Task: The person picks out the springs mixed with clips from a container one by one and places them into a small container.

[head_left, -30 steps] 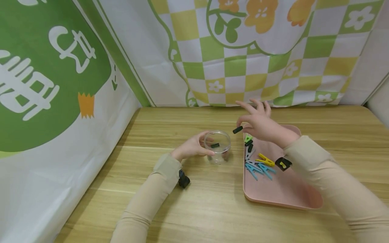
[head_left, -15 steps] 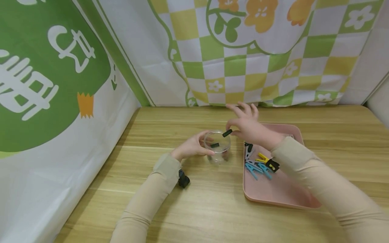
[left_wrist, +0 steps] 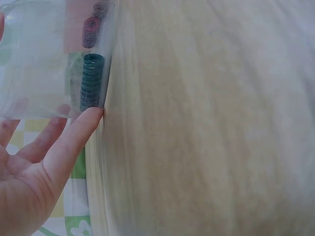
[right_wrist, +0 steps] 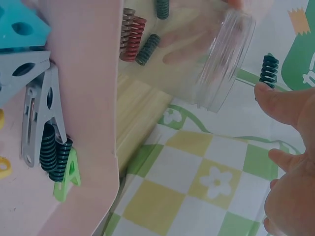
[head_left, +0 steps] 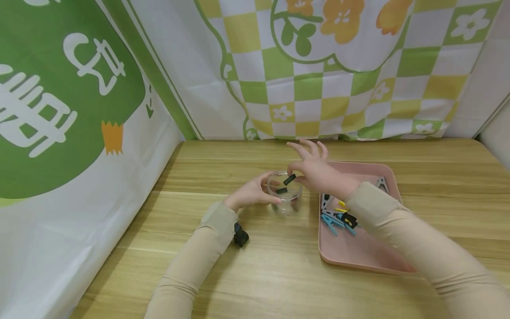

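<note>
My left hand (head_left: 252, 192) grips a clear round plastic jar (head_left: 287, 207) around its side, upright on the table with its mouth up. Thumb and forefinger of my right hand (head_left: 316, 173) pinch a dark green coil spring (head_left: 289, 179) over the jar's mouth, the other fingers spread. On the jar's bottom lie dark green springs (right_wrist: 148, 49), a red spring (right_wrist: 133, 39) and a greyish spring (right_wrist: 127, 24). To the right, a pink tray (head_left: 358, 252) holds blue clothespins (head_left: 330, 223), grey clothespins (head_left: 382, 184) and more dark springs (right_wrist: 48, 147), partly under the right forearm.
In the tray the right wrist view also shows a light green clothespin (right_wrist: 73, 169) and yellow pieces at the left edge. A wooden table (head_left: 255, 283) carries everything. Printed cloth (head_left: 279, 84) hangs behind it, and another sheet (head_left: 131, 146) borders the left side.
My right hand has moved left from above the tray's edge to the jar's mouth, carrying the pinched spring. My left hand and the jar have stayed in place.
</note>
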`<state>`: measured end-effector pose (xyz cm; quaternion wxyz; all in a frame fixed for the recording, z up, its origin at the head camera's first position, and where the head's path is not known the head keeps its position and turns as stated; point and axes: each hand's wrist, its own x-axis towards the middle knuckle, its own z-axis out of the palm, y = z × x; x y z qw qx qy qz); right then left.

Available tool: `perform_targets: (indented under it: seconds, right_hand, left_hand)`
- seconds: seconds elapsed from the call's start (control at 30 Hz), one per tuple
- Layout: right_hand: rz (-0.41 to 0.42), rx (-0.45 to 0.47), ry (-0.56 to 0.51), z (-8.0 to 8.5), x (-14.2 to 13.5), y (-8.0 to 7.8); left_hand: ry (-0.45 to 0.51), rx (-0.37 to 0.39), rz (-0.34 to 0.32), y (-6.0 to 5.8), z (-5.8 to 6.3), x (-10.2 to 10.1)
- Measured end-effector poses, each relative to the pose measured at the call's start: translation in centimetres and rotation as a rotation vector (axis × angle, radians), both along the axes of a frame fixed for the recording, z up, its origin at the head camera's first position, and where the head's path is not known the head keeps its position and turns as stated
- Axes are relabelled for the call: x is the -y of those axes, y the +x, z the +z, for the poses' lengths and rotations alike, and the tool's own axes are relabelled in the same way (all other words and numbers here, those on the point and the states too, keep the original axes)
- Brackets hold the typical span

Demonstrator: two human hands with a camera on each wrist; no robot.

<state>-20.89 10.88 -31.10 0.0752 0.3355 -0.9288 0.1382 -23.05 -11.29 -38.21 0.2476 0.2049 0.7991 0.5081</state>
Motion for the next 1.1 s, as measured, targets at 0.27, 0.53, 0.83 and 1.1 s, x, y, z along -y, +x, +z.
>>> perform_targets:
  seconds: [0.27,0.53,0.83,1.1]
  right_hand:
    - [0.013,-0.009,-0.006,0.0,0.3,0.0]
    - [0.015,0.031,0.0,0.1,0.1,0.0]
    - [-0.022,0.062,-0.061,0.2,-0.9,-0.3]
    - [-0.063,0.099,-0.083,0.5,-1.9,-0.3]
  left_hand:
    - [-0.003,0.002,0.002,-0.1,0.0,0.0]
    - [-0.016,0.002,0.006,0.0,0.0,0.0]
    - [0.009,0.001,-0.001,0.1,0.0,0.0]
    - [0.02,0.013,0.004,0.0,-0.1,0.0]
